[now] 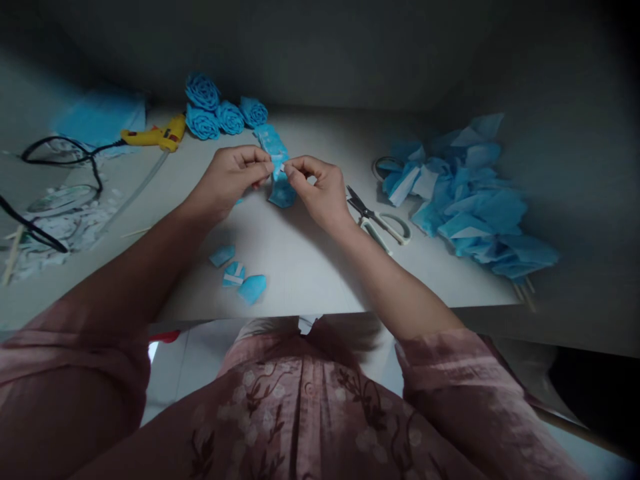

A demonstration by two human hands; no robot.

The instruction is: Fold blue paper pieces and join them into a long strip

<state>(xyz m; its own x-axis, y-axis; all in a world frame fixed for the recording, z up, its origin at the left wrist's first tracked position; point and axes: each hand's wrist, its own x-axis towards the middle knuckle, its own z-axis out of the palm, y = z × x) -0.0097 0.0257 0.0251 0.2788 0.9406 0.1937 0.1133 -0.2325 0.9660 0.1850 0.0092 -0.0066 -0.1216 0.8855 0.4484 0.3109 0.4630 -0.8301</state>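
Observation:
My left hand (233, 173) pinches at the left edge of a blue paper strip (271, 140), its fingertips closed near the strip's middle. My right hand (317, 190) faces it from the other side, thumb and forefinger closed on a small white piece (283, 168). Whether that piece is stuck to the strip, I cannot tell. The strip runs beneath both hands, with its lower end (283, 195) showing below the fingers. Just right of my right hand lie scissors (373, 217) with pale handles, blades apart. Several blue paper roses (231, 117) sit beyond my left hand.
A yellow glue gun (173, 133) with a black cord (60, 139) lies at the left, by white scraps (75, 220) and a blue sheet (103, 119). Small cut blue pieces (253, 288) lie near the table's front edge. Crumpled blue paper (485, 207) and a tape roll (384, 168) are at the right.

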